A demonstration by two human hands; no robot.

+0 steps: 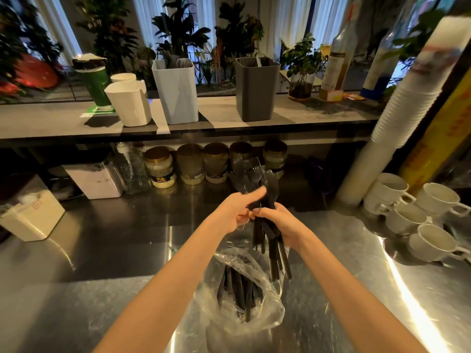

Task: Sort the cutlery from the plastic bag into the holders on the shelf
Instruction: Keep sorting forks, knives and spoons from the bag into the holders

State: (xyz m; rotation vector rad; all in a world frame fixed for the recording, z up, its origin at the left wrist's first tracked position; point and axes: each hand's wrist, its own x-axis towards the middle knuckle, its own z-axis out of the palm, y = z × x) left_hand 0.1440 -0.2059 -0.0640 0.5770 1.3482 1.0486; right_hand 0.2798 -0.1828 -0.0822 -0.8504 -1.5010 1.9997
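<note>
Both my hands meet above the steel counter around a bundle of black plastic cutlery [265, 240], forks and knives pointing up. My right hand [281, 226] grips the bundle around its handles. My left hand [235, 212] pinches the bundle near its top, thumb stretched across it. Below them a clear plastic bag [265, 301] lies open on the counter with more black cutlery [242, 291] inside. On the shelf stand a light blue holder [175, 98] and a dark grey holder [254, 95], each with some cutlery showing at the rim.
White paper containers [128, 103] and a green cup [95, 84] stand left on the shelf [51, 121]. Jars [190, 164] line up under it. A tall cup stack [397, 113] leans at right beside white mugs [430, 240]. White boxes [30, 217] sit left.
</note>
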